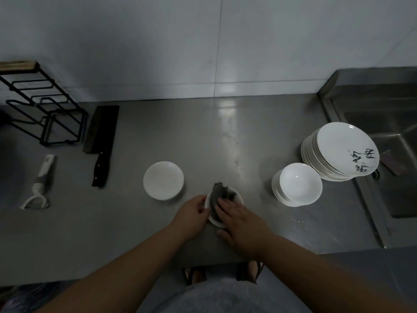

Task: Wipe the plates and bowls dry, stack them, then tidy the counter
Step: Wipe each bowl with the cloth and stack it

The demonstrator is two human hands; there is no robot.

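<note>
Bowl point(239, 197) wipe on worktop point(158, 240).
I see left hand point(191, 213) gripping rim; right hand point(242, 224) flat, pressing cloth point(220, 193) inside.

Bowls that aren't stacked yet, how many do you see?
2. The lone bowl sits left of the hands; the held bowl is in the left hand, the right hand pressing a cloth into it.

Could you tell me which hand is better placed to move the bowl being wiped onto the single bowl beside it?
Probably the left hand: it grips the rim of the small bowl, and the single bowl lies on its side. The right hand presses the dark cloth into the bowl.
</note>
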